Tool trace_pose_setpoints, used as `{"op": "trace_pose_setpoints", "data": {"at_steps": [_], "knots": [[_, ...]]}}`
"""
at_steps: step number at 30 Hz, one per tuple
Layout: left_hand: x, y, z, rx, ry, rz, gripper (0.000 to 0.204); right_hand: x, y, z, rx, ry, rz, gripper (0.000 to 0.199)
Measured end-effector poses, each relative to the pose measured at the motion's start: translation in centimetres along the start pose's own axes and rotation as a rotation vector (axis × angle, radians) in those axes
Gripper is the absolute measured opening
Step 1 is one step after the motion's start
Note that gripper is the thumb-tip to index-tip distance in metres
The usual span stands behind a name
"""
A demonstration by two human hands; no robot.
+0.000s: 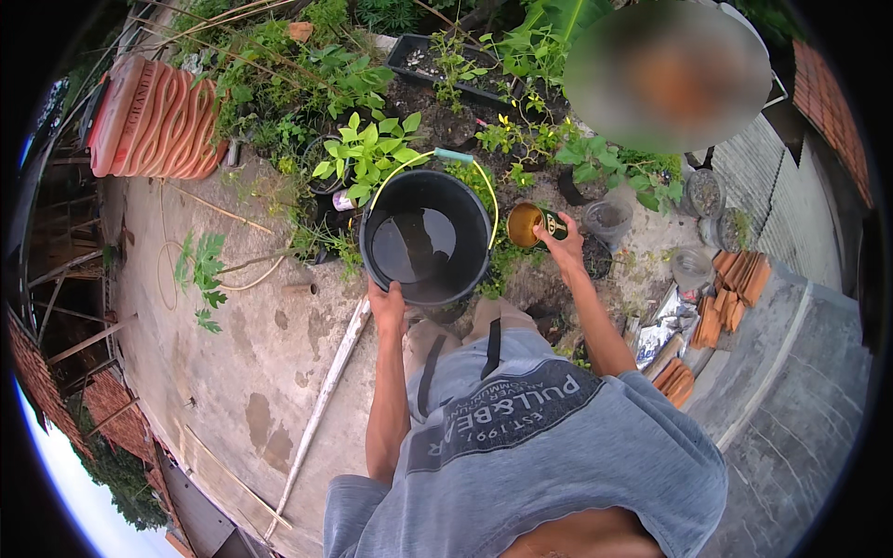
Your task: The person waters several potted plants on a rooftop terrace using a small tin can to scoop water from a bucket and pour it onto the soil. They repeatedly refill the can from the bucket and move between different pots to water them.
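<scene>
A black bucket (379, 244) with water in it is held in front of me. My left hand (387, 305) grips its near rim, the thumb lying over the edge. Its yellow wire handle (492, 191) with a green grip stands raised on the far side. Just right of the bucket, my right hand (564, 249) is wrapped round a dark green can (555, 225). The can is tipped on its side, its golden inside facing the bucket. Leafy potted plants (370, 149) grow right behind the bucket.
A coral-coloured ridged tub (163, 116) stands at the far left. Clear plastic containers (691, 267) and stacked roof tiles (730, 299) lie to the right. A white pole (323, 406) rests on the concrete, left of my legs. A long planter box (446, 70) sits among plants behind.
</scene>
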State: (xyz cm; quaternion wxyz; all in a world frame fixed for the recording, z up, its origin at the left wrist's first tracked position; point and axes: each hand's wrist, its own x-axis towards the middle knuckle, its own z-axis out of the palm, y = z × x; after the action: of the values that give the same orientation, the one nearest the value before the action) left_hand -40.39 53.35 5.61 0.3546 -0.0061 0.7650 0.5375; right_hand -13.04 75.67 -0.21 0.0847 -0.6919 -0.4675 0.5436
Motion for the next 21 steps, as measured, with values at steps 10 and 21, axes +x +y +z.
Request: {"op": "trace_pose_setpoints", "data": {"at_steps": [10, 21], "knots": [[0.3, 8.7, 1.3, 0.531, 0.02, 0.562, 0.085, 0.8, -1.3, 8.9, 0.051, -0.109, 0.07, 0.102], [-1.6, 15.6, 1.2, 0.819, 0.236, 0.743, 0.087, 0.3, -4.4, 14.3, 0.241, -0.336, 0.042, 0.103]]}}
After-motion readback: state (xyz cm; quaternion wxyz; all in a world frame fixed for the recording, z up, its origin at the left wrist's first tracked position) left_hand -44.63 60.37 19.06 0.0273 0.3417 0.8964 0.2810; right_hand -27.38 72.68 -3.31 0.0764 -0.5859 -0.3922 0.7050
